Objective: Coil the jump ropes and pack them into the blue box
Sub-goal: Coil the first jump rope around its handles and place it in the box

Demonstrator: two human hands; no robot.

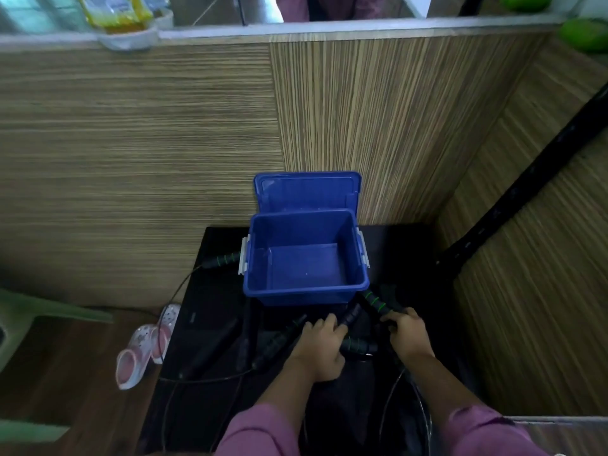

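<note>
The blue box [306, 289] stands with nothing inside on a black table [214, 311], its lid [307, 192] propped upright behind it. Black jump-rope handles with green rings lie around it: one [221, 260] left of the box, several in front. My left hand [324, 348] rests over handles just before the box, fingers curled on a black handle [350, 315]. My right hand [408, 332] grips a green-ringed handle [376, 302] by the box's front right corner. Thin black cords [391, 399] trail off the table's near edge.
Wood-grain panels wall in the table at the back and right. A black perforated bar [526, 192] slants across the right wall. Pink clogs [144, 347] lie on the floor to the left, beside a green chair [49, 311].
</note>
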